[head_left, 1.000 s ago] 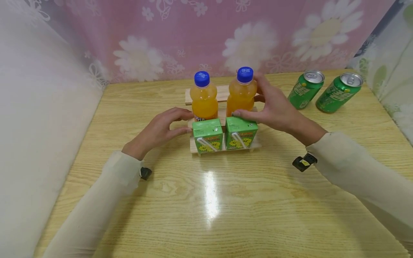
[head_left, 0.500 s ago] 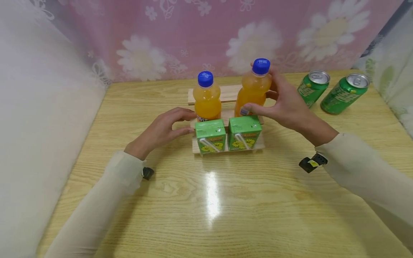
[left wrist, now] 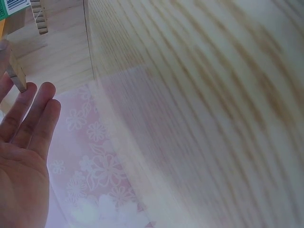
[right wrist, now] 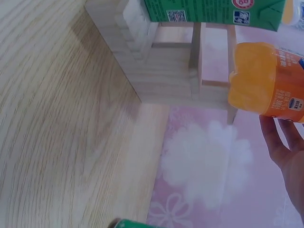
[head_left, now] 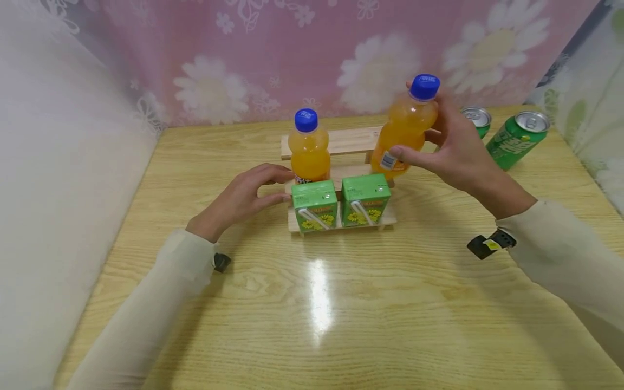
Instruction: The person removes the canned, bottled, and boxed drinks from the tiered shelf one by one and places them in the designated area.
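My right hand (head_left: 455, 143) grips an orange drink bottle (head_left: 407, 130) with a blue cap, tilted and raised above the right end of a small stepped wooden rack (head_left: 336, 135). In the right wrist view, a gap shows between the bottle's base (right wrist: 254, 78) and the rack (right wrist: 166, 76). My left hand (head_left: 244, 195) holds the rack's left end, thumb in front and fingers behind the middle step. A second orange drink bottle (head_left: 309, 151) stands on that step. Two green juice boxes with straws, one left (head_left: 314, 206) and one right (head_left: 365, 200), stand on the front step.
Two green drink cans stand on the wooden table (head_left: 370, 314) at the back right; my right hand partly hides the nearer can (head_left: 480, 119), and the other can (head_left: 519, 138) is beside it. A pink flowered curtain (head_left: 292, 59) hangs behind the table.
My right hand has lifted the right orange drink bottle off the middle step and moved it up and to the right, tilting it. The left hand stays at the rack's left end.
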A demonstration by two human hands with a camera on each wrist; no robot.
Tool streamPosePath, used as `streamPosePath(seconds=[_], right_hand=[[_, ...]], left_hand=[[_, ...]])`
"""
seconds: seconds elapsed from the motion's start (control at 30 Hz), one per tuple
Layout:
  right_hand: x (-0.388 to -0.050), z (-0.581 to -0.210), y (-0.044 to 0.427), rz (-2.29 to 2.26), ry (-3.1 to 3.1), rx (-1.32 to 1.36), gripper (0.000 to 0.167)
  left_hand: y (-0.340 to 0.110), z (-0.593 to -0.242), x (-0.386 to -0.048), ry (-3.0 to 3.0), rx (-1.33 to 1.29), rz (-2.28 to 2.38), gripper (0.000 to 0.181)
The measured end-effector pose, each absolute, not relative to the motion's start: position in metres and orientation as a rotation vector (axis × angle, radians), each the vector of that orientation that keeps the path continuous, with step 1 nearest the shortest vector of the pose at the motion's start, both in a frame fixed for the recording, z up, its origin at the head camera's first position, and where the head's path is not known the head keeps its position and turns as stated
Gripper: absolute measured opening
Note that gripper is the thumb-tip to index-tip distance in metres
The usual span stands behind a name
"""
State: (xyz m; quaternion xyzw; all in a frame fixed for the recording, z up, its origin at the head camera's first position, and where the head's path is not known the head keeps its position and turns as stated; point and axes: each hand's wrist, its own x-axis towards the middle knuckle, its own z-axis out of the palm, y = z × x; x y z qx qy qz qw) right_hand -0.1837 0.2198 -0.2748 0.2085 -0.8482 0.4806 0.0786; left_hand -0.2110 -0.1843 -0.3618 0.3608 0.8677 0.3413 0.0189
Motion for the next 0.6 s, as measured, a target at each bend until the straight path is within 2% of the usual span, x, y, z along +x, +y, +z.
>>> streamPosePath(seconds=[0.6], right_hand=[[-0.176, -0.274, 0.266, 1.398, -2.484, 0.521, 0.095]], left_hand=[[-0.184, -0.363, -0.21, 2.701, 1.108, 1.065, 0.046]])
